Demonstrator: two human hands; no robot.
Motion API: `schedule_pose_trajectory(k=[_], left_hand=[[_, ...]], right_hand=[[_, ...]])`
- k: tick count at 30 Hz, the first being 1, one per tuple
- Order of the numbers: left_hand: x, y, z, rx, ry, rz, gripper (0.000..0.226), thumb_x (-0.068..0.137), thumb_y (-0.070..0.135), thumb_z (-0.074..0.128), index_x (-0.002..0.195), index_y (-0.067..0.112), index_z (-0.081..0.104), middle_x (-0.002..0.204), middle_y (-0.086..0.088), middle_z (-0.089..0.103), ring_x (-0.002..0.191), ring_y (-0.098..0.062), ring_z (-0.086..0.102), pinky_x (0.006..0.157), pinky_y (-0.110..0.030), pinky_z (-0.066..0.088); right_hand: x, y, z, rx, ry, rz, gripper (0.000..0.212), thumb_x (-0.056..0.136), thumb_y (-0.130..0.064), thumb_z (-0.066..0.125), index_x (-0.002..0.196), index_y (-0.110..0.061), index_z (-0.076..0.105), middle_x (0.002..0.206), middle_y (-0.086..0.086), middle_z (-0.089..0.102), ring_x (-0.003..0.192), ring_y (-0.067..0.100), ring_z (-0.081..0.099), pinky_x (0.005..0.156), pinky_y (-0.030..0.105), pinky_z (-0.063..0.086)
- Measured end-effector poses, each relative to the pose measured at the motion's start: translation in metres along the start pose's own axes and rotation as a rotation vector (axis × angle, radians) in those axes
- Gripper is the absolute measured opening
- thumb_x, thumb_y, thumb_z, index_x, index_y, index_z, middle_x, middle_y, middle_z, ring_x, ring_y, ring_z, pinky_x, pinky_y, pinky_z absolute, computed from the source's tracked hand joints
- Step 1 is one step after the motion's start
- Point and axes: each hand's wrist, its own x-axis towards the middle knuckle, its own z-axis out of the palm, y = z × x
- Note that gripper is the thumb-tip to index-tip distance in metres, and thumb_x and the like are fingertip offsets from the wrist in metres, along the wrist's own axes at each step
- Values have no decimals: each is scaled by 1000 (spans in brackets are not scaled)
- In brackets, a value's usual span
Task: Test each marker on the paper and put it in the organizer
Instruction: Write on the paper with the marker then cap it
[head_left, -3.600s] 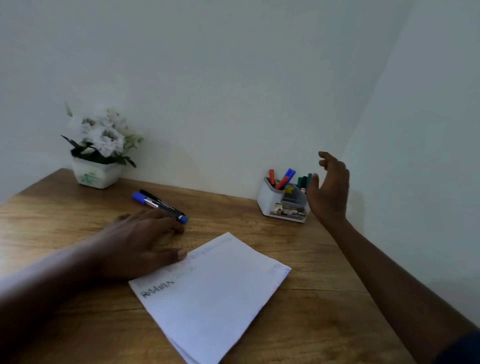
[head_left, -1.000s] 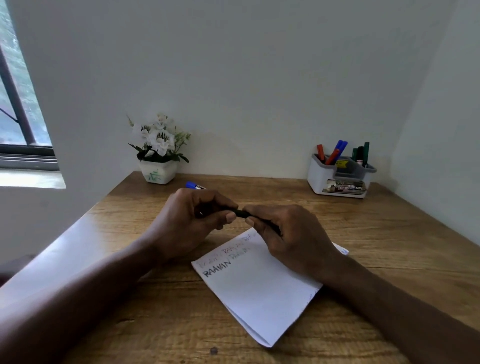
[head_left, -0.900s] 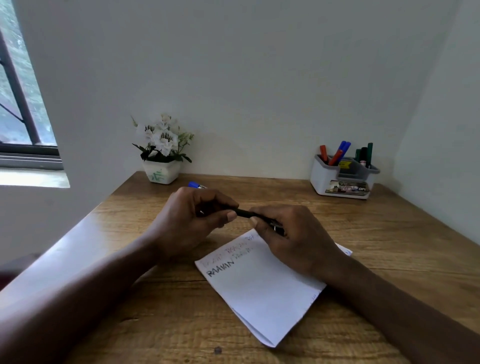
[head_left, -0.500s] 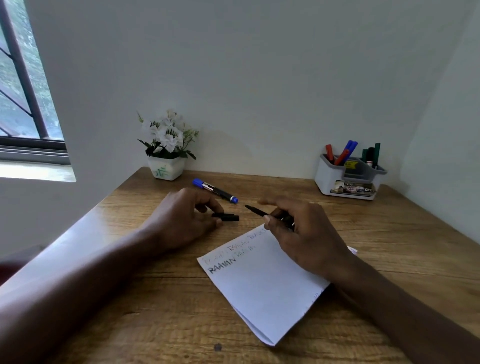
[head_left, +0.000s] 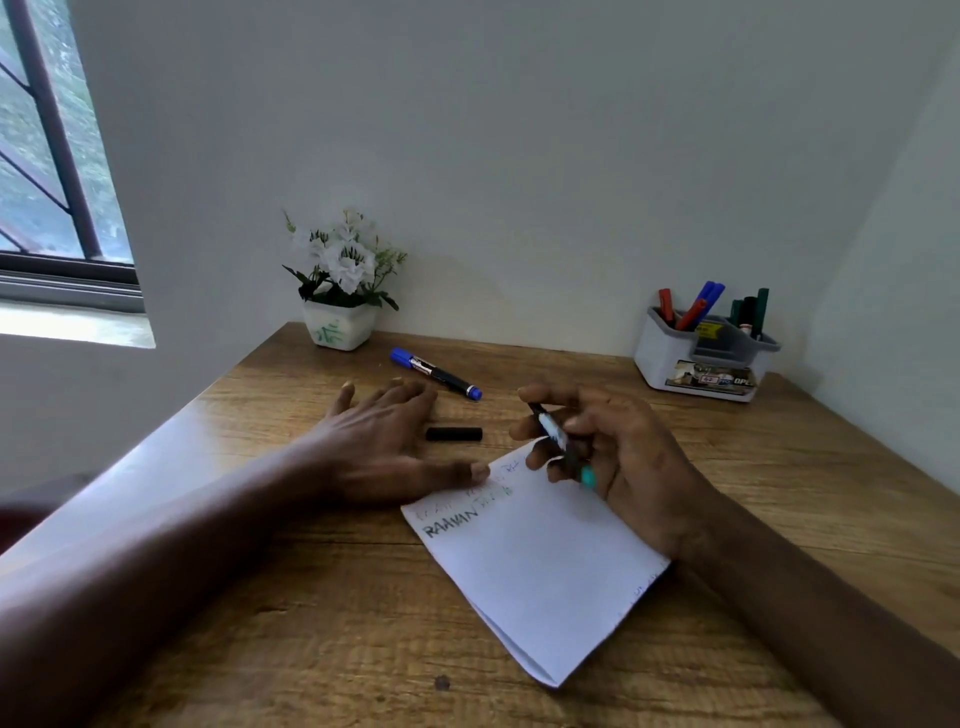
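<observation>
Pinching one uncapped marker (head_left: 553, 434), the right hand (head_left: 628, 462) hangs over one paper (head_left: 535, 571); the left hand (head_left: 379, 441) lies flat, fingers spread, beside one cap (head_left: 453, 434) and one blue marker (head_left: 436, 373).

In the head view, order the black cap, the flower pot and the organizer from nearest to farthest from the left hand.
1. Black cap: on the desk, just right of the left hand.
2. Flower pot: ahead, at the back edge.
3. Organizer: far right, back corner.
</observation>
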Motion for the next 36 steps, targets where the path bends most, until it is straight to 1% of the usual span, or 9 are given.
schedule_pose_trajectory(k=[5,8,10,12,14,16,22,28,36], left_hand=[[1,-1,-2,39,-73,9,147,42,110,17,161,25,4,169,4,-4,155,-13,-3,123,-57,-8],[-2,2,-6,37,-102,6,137,51,103,26,161,24,3,169,3,-6,155,-14,-5,120,-60,-12],[-5,3,-9,26,-125,0,130,58,97,32,161,24,1,169,2,-8,155,-15,-7,119,-60,-16],[-7,5,-12,16,-152,-3,125,63,92,37,161,24,-1,168,2,-10,154,-16,-10,118,-59,-18],[-10,6,-14,14,-173,-11,124,63,90,38,161,24,-1,168,2,-11,154,-17,-12,119,-60,-17],[-10,6,-14,10,-184,-12,126,59,89,37,161,26,-2,168,2,-12,154,-17,-13,119,-59,-16],[-5,2,-10,53,-187,2,137,49,100,23,160,25,-5,167,2,-15,154,-15,-14,120,-61,-14],[-3,3,-3,115,-137,11,129,61,100,21,160,23,-7,167,1,-16,153,-16,-16,119,-65,-11],[-3,5,-7,118,-154,6,131,56,98,20,160,23,-6,168,2,-15,154,-15,-14,119,-64,-10]], right_hand=[[0,5,-1,131,-55,-40,36,78,-13,65,113,-15,73,97,8,74,87,17,70,67,25,56],[1,8,1,121,-35,-92,25,81,-31,75,96,-10,71,73,7,62,68,17,59,58,27,49],[1,9,1,30,-3,-91,29,89,-41,69,82,-13,67,58,6,54,54,18,50,51,28,41],[-1,10,0,-122,3,-66,27,96,-36,61,80,-14,69,56,9,57,50,19,51,48,28,41],[-3,8,2,-215,-49,-43,18,93,-27,61,89,-17,74,68,15,69,58,23,63,47,25,46],[-6,7,5,-288,-93,-55,17,91,-25,62,91,-18,77,80,14,75,69,23,71,52,23,51],[-3,6,6,-430,-96,-23,12,88,-5,72,96,-13,73,85,10,79,75,20,76,65,25,60],[-2,12,14,-501,-21,-136,11,84,-8,74,74,-12,70,65,8,72,53,12,65,48,19,50],[-1,15,16,-652,37,-212,15,81,-18,74,69,-13,66,57,1,64,53,9,56,52,30,47]])
